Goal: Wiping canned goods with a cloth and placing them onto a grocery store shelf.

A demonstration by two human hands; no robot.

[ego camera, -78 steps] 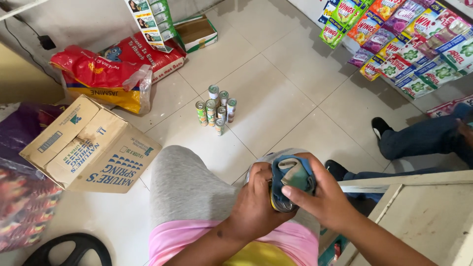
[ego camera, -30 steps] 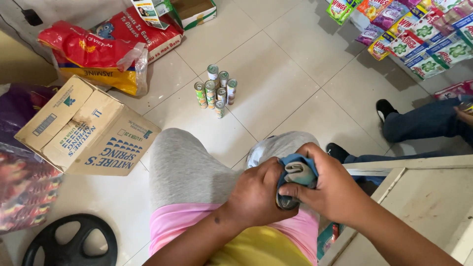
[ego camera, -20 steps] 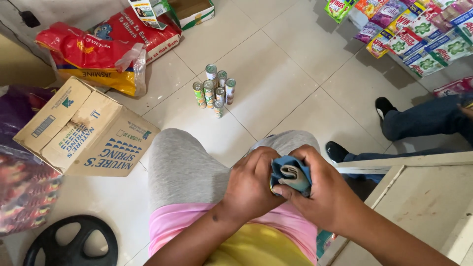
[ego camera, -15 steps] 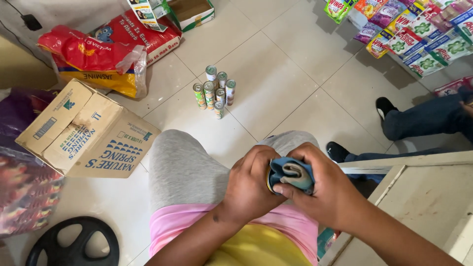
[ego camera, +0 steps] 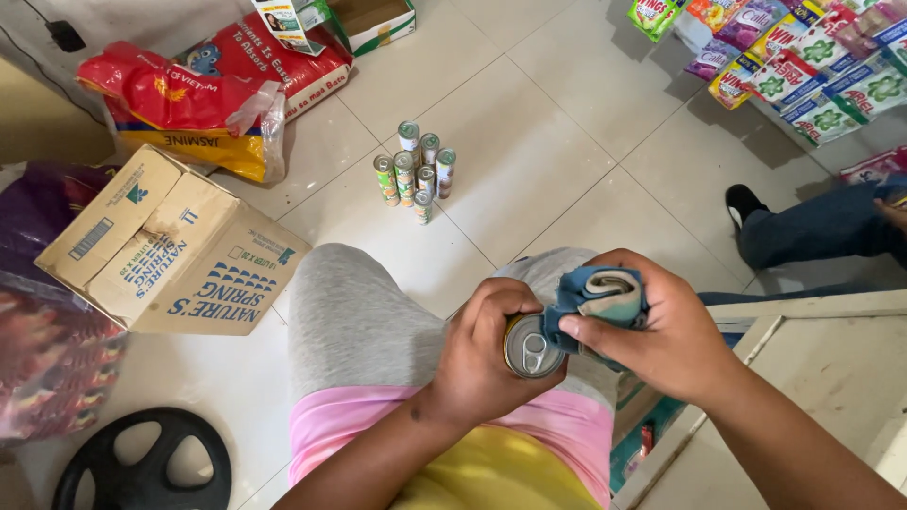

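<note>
My left hand (ego camera: 487, 354) grips a small metal can (ego camera: 531, 346) over my lap, its pull-tab top facing up at me. My right hand (ego camera: 661, 331) holds a folded blue and teal cloth (ego camera: 600, 295) pressed against the can's side. My grey-clad knees (ego camera: 350, 312) sit just below both hands. On the tiled floor ahead stands a tight cluster of several small green-labelled cans (ego camera: 414, 170).
A cardboard box (ego camera: 161, 246) lies to my left, with red and yellow sacks (ego camera: 179, 99) behind it. A black weight plate (ego camera: 142, 463) sits at the lower left. Packets (ego camera: 803, 66) hang at the upper right. Another person's leg and dark shoe (ego camera: 803, 222) rest at right, near a white wooden frame (ego camera: 831, 378).
The cloth covered the can's top earlier; now it has slid to the side and the can's lid is exposed. My hands stayed over my lap.
</note>
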